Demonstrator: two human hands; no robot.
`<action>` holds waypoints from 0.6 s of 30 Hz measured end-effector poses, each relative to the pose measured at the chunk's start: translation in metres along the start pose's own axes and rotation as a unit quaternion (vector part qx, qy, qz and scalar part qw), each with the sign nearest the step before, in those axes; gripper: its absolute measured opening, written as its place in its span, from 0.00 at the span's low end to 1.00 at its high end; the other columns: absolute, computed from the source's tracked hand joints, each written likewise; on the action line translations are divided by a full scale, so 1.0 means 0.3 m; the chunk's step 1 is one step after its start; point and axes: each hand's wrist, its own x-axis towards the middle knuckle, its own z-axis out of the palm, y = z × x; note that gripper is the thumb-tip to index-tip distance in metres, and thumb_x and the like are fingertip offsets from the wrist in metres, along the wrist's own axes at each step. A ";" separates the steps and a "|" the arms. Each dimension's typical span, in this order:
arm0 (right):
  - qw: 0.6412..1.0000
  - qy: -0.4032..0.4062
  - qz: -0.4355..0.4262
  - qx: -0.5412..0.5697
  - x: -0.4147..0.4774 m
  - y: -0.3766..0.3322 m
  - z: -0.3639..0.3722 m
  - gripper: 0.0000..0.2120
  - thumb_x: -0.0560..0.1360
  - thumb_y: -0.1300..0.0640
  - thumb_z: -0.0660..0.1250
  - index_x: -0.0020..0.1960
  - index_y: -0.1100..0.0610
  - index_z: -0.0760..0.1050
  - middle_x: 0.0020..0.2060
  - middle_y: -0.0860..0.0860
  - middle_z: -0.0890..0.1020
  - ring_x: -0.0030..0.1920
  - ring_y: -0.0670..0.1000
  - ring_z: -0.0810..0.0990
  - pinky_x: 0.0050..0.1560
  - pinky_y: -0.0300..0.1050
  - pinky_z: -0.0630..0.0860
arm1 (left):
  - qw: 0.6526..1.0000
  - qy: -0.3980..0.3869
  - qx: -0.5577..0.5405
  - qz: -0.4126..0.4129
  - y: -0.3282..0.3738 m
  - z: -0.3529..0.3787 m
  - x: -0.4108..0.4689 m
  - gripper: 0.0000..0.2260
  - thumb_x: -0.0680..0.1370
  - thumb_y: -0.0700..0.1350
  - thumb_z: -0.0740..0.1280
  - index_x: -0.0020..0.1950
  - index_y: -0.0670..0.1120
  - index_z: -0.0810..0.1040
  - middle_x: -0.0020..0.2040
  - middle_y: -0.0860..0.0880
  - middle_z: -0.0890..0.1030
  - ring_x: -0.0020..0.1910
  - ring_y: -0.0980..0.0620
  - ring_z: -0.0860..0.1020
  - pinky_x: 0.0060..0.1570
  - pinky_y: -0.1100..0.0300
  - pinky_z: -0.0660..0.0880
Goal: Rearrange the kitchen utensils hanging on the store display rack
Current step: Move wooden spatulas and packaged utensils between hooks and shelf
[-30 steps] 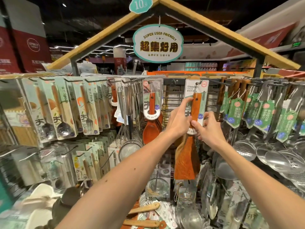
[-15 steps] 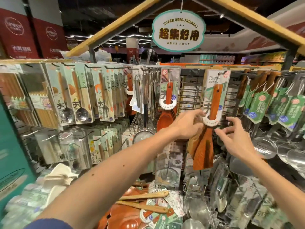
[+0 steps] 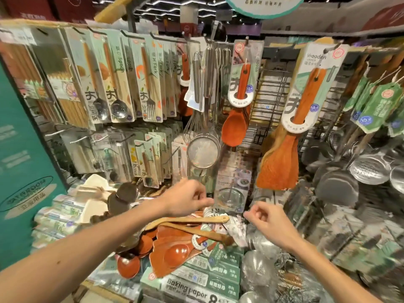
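While the spatula [image 3: 282,167] hangs from its hook at the upper right of the rack [image 3: 272,95], with the spoon [image 3: 235,125] hanging to its left, both hands are low over the pile [image 3: 172,252] of loose wooden utensils. The pile lies near, on the baking paper boxes [image 3: 192,287], so the utensils left to sort sit below the hooks rather than on them.

The left hand [image 3: 188,200] hovers just above the far end of the pile, its back to the camera and its fingers curled under. Whether they hold anything cannot be told, since the tips are hidden and blurred. The right hand [image 3: 269,221] is just right of the pile, beside the tip of two pale spatulas [image 3: 192,220]. Its fingers are loosely curled with thumb and forefinger close together, and nothing shows between them.

The step in hand looks like choosing the next loose utensil to hang. The next move probably calls for closing on one handle near its card or hole and lifting it free of the utensils crossed over it. It would then go up to a hook that carries its own kind.
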 end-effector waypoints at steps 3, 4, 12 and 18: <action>0.996 -0.079 0.024 0.017 0.030 0.000 0.231 0.09 0.78 0.51 0.68 0.41 0.53 0.76 0.31 0.45 0.75 0.30 0.40 0.70 0.33 0.34 0.67 | 0.998 -0.021 0.038 -0.050 -0.192 0.089 -0.088 0.14 0.79 0.59 0.66 0.37 0.54 0.74 0.35 0.54 0.77 0.35 0.55 0.74 0.37 0.56 0.71; 0.994 -0.099 0.032 0.023 0.042 -0.008 0.301 0.09 0.78 0.52 0.68 0.42 0.54 0.76 0.31 0.45 0.75 0.31 0.40 0.70 0.33 0.34 0.66 | 0.997 -0.022 0.045 -0.065 -0.257 0.115 -0.115 0.12 0.79 0.59 0.65 0.40 0.53 0.76 0.39 0.54 0.79 0.39 0.55 0.77 0.40 0.56 0.73; 0.978 -0.127 0.160 0.048 0.153 -0.044 0.751 0.06 0.77 0.56 0.70 0.43 0.52 0.74 0.40 0.49 0.80 0.38 0.42 0.75 0.44 0.41 0.75 | 0.982 -0.021 -0.047 -0.180 -0.786 0.241 -0.207 0.06 0.73 0.54 0.68 0.41 0.59 0.71 0.48 0.50 0.78 0.50 0.49 0.79 0.46 0.59 0.69; 0.941 -0.041 0.322 0.098 0.152 -0.019 0.950 0.10 0.75 0.57 0.73 0.40 0.56 0.73 0.32 0.48 0.77 0.33 0.46 0.74 0.40 0.41 0.72 | 0.974 -0.030 -0.065 -0.213 -0.940 0.303 -0.233 0.18 0.75 0.43 0.71 0.63 0.43 0.75 0.50 0.47 0.81 0.54 0.46 0.78 0.53 0.58 0.72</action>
